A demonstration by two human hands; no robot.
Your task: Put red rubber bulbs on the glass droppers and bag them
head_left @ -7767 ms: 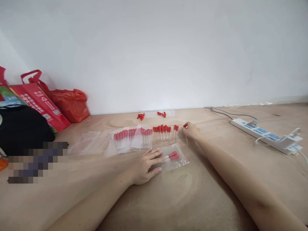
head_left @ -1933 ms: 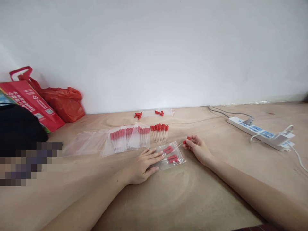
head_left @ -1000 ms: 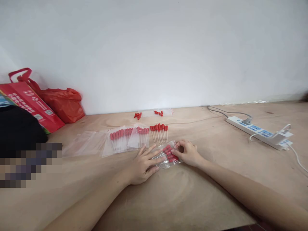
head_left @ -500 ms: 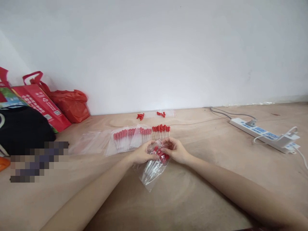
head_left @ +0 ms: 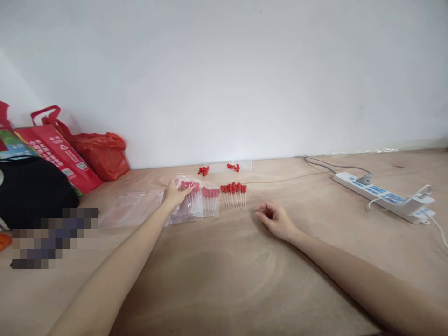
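My left hand [head_left: 174, 193] pinches the edge of a clear plastic bag [head_left: 193, 198] that holds several droppers with red rubber bulbs. This bag lies over other filled bags. Just to its right is another bag of droppers [head_left: 211, 203], flat on the table. A row of loose droppers [head_left: 234, 196] lies beside the bags, red bulbs toward the wall. My right hand [head_left: 276, 221] rests to the right of that row, its fingers loosely curled with a gap to the thumb and nothing seen between them.
Flat clear bags [head_left: 135, 207] lie left of my left hand. Small red bulbs [head_left: 203, 171] sit near the wall, with more on a clear bag [head_left: 248, 165]. A white power strip [head_left: 378, 193] with cords is at right; red bags [head_left: 101, 156] and a black bag [head_left: 35, 191] stand at left.
My left hand has carried the bag of droppers up and left onto the other bags. My right hand has let go of it and moved right.
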